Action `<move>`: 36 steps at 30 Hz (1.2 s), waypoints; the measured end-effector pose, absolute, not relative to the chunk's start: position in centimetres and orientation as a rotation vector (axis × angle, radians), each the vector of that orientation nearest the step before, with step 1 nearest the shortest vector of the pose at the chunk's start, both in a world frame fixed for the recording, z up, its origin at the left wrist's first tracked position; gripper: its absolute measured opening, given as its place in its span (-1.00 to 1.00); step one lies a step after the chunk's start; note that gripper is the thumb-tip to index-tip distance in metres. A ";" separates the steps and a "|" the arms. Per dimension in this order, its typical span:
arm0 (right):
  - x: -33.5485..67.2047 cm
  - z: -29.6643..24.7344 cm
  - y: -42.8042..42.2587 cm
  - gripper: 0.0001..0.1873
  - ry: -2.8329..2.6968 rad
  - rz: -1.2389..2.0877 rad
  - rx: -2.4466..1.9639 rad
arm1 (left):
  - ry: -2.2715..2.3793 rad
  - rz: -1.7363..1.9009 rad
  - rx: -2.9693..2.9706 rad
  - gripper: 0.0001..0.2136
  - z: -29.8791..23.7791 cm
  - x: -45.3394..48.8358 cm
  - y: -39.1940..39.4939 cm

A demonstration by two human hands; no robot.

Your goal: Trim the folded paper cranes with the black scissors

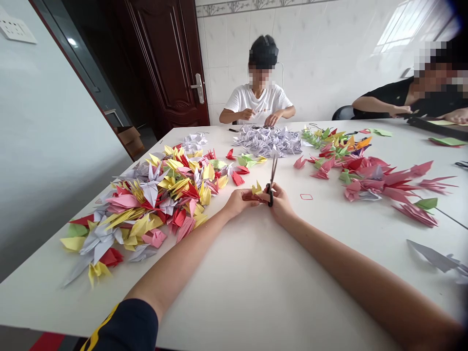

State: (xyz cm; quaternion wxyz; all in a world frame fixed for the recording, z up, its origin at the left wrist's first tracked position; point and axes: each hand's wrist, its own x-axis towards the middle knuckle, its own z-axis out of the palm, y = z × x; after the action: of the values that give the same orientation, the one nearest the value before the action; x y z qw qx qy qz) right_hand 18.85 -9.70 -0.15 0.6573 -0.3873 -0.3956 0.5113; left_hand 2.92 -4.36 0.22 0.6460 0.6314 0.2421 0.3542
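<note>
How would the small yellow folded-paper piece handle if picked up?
The small yellow folded-paper piece is probably very light, being thin paper. Its sharp creases suggest it crushes easily, and it would likely slide, not roll, on the smooth white table.

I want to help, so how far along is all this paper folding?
Done: many folded paper shapes lie in heaps, with a pale lilac pile farther off. In hand: the right hand holds scissors, and the left hand is beside a small yellow piece. Remaining: pink pieces lie spread out; how much more there is, I cannot tell.
</note>
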 end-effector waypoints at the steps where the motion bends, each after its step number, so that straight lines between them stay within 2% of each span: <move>1: 18.9 -0.2 -9.7 -0.53 -0.908 1.162 -0.866 | 0.553 0.813 1.447 -0.56 0.2 3.0 -4.4; 6: 19.0 -0.2 -9.8 -0.53 -0.969 1.152 -0.923 | 0.628 0.893 1.485 -0.74 0.4 3.1 -4.8; 9: 19.0 0.1 -10.0 -0.52 -1.021 1.177 -0.966 | 0.691 0.921 1.504 -0.77 0.8 3.0 -5.1; 19: 18.3 0.9 -10.5 -0.45 -1.080 1.203 -1.081 | 0.715 1.026 1.321 -0.66 0.8 3.0 -5.1; 25: 18.5 0.7 -10.5 -0.50 -1.009 1.073 -1.098 | 0.763 1.032 1.402 -0.68 0.8 3.0 -5.2; 36: 18.3 1.0 -10.3 -0.49 -1.034 1.158 -1.240 | 0.654 1.084 1.328 -0.66 0.7 3.2 -5.1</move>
State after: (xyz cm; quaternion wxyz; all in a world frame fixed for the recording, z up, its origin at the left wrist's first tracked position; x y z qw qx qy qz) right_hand 18.33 -10.34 0.98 0.5458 -0.5231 -0.4359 0.4883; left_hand 3.24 -5.08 0.71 0.6078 0.5749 0.2828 0.4691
